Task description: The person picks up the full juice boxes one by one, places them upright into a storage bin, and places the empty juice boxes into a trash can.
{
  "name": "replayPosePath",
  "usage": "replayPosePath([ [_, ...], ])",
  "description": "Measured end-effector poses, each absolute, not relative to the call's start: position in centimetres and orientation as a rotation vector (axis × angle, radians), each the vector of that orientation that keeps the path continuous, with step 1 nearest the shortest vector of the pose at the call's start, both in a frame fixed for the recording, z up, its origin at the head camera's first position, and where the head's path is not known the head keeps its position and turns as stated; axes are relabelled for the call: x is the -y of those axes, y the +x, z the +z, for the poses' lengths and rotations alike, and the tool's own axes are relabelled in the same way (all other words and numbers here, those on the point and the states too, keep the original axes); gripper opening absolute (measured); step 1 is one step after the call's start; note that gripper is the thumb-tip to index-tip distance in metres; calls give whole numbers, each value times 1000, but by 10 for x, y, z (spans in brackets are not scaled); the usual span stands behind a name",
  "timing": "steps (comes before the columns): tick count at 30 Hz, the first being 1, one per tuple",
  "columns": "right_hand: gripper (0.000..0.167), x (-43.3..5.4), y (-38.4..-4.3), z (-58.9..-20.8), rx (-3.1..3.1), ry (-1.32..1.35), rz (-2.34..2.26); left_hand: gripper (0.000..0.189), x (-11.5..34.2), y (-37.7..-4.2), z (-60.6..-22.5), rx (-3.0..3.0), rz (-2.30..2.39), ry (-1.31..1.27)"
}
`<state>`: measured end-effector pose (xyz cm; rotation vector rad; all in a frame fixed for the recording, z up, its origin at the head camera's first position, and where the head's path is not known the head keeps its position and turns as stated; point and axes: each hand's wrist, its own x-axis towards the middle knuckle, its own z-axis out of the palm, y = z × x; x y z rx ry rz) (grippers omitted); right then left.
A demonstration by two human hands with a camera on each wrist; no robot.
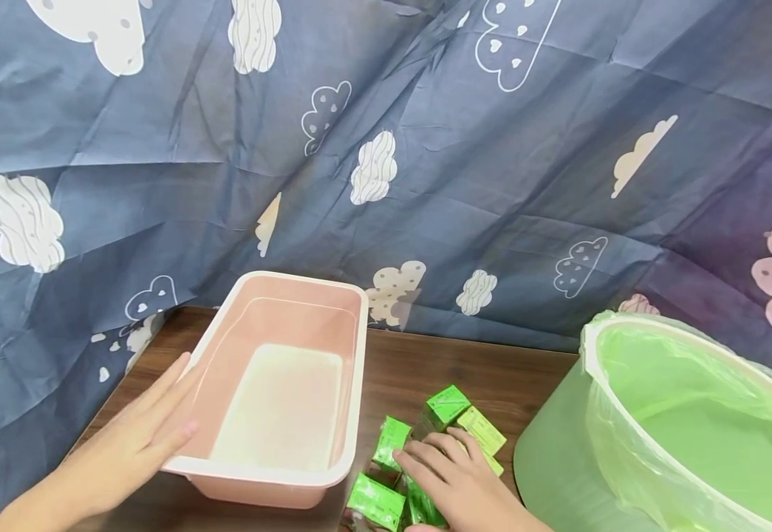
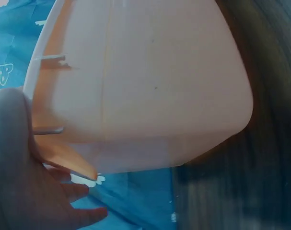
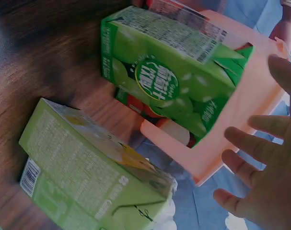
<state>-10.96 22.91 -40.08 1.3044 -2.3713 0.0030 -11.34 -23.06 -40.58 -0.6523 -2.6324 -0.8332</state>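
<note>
My left hand [image 1: 129,436] rests at the left rim of a pink plastic basin [image 1: 292,314], fingers straight. In the left wrist view the basin's outer wall [image 2: 174,72] fills most of the picture, with my fingers [image 2: 90,218] extended past its rim. My right hand [image 1: 462,480] hovers over several small drink cartons, its fingers spread and slightly bent. Among these are a green carton [image 1: 448,403] and a yellow-green carton [image 1: 482,428]. Up close, the right wrist view shows a green carton [image 3: 164,76] with fruit pictures and a light-green carton [image 3: 83,167], both apart from my fingertips.
To the right stands a large green bin [image 1: 555,428] lined with a clear plastic bag [image 1: 615,421]. Behind the brown wood-grain table [image 1: 472,355] hangs a dark blue cloth [image 1: 439,185] with cloud patterns. The cartons sit between basin and bin.
</note>
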Motion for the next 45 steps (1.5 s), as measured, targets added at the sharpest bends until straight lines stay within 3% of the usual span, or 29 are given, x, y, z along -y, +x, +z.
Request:
replayPosePath([
  [10, 72, -242, -111, -421, 2481, 1294, -10, 77, 225, -114, -414, 2710, -1246, -404],
  [25, 68, -237, -117, -412, 2448, 1355, 110, 80, 226, -117, -408, 2702, -1243, -419],
  [45, 71, -225, -120, -315, 2435, 1229, 246, 92, 230, -121, -407, 2729, -1175, -431],
])
